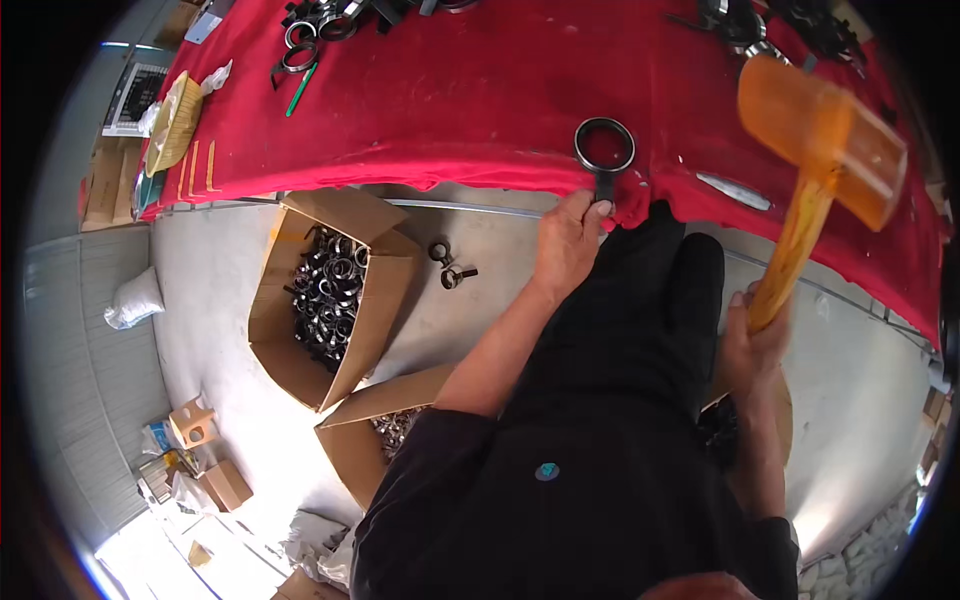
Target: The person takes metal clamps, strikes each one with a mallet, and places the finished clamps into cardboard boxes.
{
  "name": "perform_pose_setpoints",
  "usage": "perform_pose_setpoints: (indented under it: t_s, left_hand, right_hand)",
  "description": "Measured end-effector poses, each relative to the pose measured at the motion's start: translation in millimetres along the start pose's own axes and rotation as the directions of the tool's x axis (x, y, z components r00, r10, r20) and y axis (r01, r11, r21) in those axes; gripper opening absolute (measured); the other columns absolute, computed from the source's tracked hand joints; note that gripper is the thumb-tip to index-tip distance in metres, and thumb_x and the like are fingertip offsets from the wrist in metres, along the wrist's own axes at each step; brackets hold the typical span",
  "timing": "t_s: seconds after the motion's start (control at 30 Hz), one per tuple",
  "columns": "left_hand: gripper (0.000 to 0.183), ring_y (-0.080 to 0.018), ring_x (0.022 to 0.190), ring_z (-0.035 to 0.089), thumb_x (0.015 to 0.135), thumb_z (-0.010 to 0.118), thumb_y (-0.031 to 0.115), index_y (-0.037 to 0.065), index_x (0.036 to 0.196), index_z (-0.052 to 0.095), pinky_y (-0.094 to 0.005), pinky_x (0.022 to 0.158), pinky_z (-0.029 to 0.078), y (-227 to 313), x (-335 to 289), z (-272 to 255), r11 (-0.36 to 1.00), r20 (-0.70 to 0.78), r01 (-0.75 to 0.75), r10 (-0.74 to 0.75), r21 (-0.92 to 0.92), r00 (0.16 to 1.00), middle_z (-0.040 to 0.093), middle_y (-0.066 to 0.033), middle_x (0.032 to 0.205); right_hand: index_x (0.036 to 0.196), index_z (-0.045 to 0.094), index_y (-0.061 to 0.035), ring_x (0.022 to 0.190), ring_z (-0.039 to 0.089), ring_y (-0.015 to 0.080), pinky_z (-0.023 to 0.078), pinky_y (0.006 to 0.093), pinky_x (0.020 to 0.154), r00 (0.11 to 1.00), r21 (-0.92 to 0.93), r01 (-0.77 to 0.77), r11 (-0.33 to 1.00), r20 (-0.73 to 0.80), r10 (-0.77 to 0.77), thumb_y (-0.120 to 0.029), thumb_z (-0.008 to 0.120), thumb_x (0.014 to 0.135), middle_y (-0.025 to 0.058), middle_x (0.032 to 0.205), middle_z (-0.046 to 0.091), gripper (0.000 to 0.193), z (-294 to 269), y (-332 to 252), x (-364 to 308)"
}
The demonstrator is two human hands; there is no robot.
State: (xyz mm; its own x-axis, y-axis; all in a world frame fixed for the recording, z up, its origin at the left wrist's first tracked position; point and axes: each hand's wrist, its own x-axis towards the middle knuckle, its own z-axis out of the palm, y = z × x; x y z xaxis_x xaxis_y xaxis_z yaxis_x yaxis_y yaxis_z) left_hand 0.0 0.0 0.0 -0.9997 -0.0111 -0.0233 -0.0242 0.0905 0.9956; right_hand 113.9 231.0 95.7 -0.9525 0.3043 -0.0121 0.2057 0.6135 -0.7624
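Observation:
Near the front edge of the red-covered table, my left hand [572, 240] pinches the short stem of a black ring with a handle [604, 183]. Its round end rests on or just above the red cloth [450, 120]; I cannot tell which. My right hand [757, 340] is wrapped round the wooden handle of a mallet [806, 225]. The mallet's translucent orange head is raised to the right of the ring, apart from it. A flat silvery oval piece [733, 190] lies on the cloth between them.
More black and metal rings [300, 58] are heaped at the table's far left beside a green pen [301, 90], with another heap [740, 25] far right. A yellow basket [172, 125] stands at the left corner. Below are an open carton [385, 320] of rings and loose rings [455, 276] on the floor.

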Motion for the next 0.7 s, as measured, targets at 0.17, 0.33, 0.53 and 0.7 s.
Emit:
perform_pose_setpoints:
  t_s: [0.17,0.33,0.53,0.7]
  left_hand:
    - [0.022,-0.0333,0.066,0.054,0.101,0.066,0.016,-0.002,0.089,0.06,-0.0403,0.062,0.046,-8,8,0,0.992,-0.02,-0.107,0.109,0.07,0.994,0.058,-0.0199,0.077]
    - [0.021,-0.0391,0.069,0.054,0.099,0.067,0.015,-0.002,0.089,0.058,-0.0433,0.063,0.045,-4,5,-13,0.986,-0.057,-0.126,0.133,0.112,0.99,0.056,-0.0215,0.078]
    - [0.021,-0.0382,0.069,0.055,0.098,0.068,0.015,-0.002,0.09,0.06,-0.0434,0.064,0.045,3,11,-8,0.979,-0.062,-0.172,0.179,0.109,0.982,0.057,-0.0215,0.078]
    - [0.018,-0.0348,0.066,0.053,0.099,0.066,0.013,-0.002,0.09,0.061,-0.0417,0.063,0.046,-5,5,-22,0.963,-0.067,-0.225,0.236,0.146,0.969,0.057,-0.0197,0.077]
  right_hand:
    - [0.114,0.054,-0.0029,0.084,0.066,0.0515,0.051,0.0521,0.065,0.978,-0.295,0.19,0.936,0.138,-0.155,-0.011,0.064,0.093,0.028,0.079,0.064,0.025,-4,-12,30]
    - [0.109,0.056,-0.0006,0.069,0.057,0.0169,0.05,0.0336,0.064,0.962,-0.19,0.24,0.952,-0.084,-0.259,-0.01,0.069,0.095,0.0129,0.08,0.063,0.021,-37,-92,56]
    - [0.116,0.056,-0.0039,0.077,0.068,0.0399,0.054,0.0441,0.068,0.925,-0.427,0.359,0.83,0.282,-0.255,-0.005,0.065,0.092,0.024,0.083,0.063,0.027,-17,-43,58]
    - [0.114,0.057,-0.001,0.073,0.067,0.0246,0.053,0.0427,0.066,0.937,-0.39,0.349,0.852,0.142,-0.318,-0.01,0.067,0.094,0.0199,0.082,0.066,0.023,-20,-128,83]
